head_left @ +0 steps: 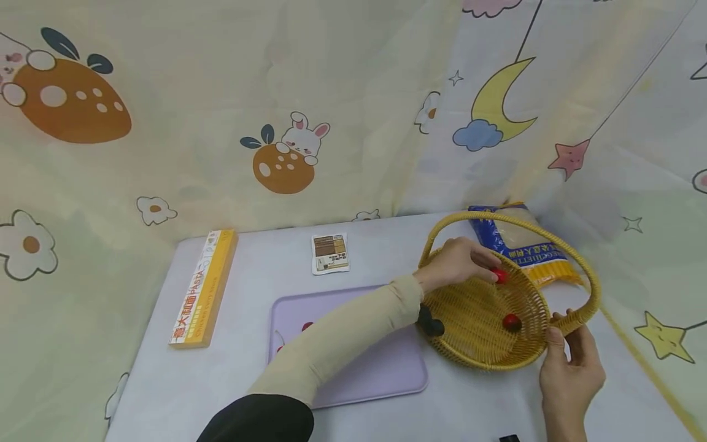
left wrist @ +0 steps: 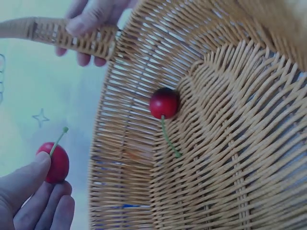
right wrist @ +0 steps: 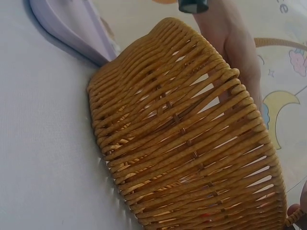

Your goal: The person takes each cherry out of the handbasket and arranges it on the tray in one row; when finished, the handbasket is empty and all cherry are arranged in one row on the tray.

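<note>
My left hand [head_left: 461,264] is over the wicker basket [head_left: 469,325] and pinches a red cherry [left wrist: 58,163] with a green stem between thumb and fingers. Another cherry [head_left: 512,323] lies inside the basket near its right wall, its stem showing in the left wrist view. With curled fingers, my right hand [head_left: 571,368] grips the foot of the basket's arched handle [left wrist: 72,36] at the rim. The right wrist view shows the basket's woven outer side [right wrist: 187,139], with only a bit of the right hand at the edge.
Left of the basket lies a lilac tray [head_left: 397,383], partly covered by my left sleeve, with cherries [head_left: 307,326] on it. A yellow pasta box [head_left: 204,288] is at the far left. A small sachet [head_left: 330,253] lies behind the tray, and a blue-yellow pasta bag [head_left: 525,239] behind the basket.
</note>
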`<act>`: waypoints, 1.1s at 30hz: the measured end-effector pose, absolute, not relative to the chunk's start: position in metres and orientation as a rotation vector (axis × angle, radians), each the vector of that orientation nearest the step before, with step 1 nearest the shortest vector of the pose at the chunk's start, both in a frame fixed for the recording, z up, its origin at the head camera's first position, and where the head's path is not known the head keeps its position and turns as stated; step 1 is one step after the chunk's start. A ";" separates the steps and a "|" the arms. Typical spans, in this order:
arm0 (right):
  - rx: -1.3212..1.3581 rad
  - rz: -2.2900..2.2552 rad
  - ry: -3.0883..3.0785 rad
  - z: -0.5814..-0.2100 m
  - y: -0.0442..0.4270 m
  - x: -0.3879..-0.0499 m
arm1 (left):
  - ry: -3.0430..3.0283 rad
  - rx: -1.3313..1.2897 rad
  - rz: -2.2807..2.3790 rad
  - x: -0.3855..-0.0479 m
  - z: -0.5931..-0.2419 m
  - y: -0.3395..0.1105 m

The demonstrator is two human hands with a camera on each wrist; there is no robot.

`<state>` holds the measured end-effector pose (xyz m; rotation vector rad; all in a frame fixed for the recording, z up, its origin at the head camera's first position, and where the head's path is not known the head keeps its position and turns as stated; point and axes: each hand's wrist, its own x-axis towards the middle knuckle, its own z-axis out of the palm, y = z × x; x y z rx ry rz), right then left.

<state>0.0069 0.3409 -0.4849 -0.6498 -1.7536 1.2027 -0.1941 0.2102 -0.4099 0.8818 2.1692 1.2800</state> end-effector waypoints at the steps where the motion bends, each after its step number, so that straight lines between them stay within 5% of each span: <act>1: -0.648 1.197 -1.756 -0.485 0.341 0.007 | 2.170 0.889 1.286 -0.194 -0.408 0.206; 17: -0.683 1.190 -1.754 -0.486 0.343 0.005 | 2.143 0.930 1.436 -0.186 -0.404 0.124; 33: -0.716 1.195 -1.740 -0.488 0.343 0.003 | 2.194 0.721 1.487 -0.180 -0.441 0.025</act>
